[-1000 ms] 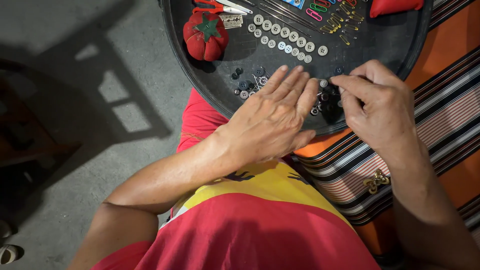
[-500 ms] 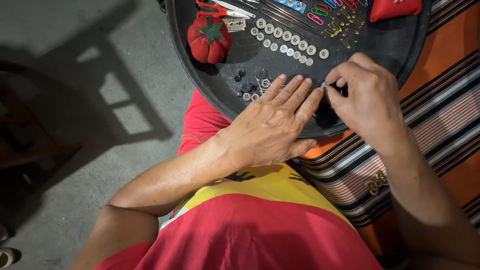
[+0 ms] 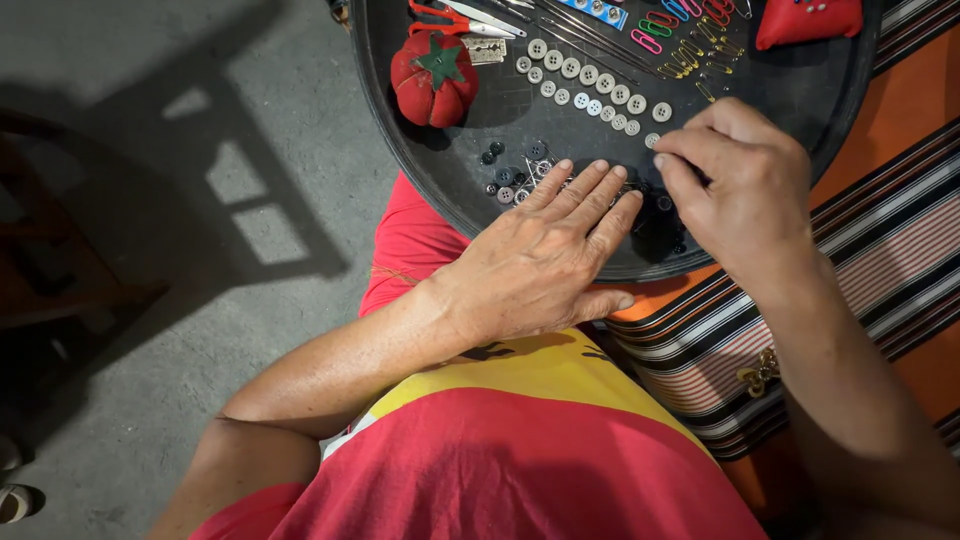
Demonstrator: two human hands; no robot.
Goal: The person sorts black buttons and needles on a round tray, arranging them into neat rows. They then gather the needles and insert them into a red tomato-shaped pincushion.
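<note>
Head view: white buttons (image 3: pixel 595 88) lie in two rows, dark buttons (image 3: pixel 510 172) remain loose on the tray (image 3: pixel 400 130); left hand (image 3: pixel 545 255) flat and empty, right hand (image 3: pixel 740 185) pinching, contents unclear.

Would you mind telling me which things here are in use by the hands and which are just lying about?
In use: left hand, right hand, small dark buttons, round black tray.

Lying about: tomato pincushion, rows of white buttons, scissors, safety pins, red cushion.
</note>
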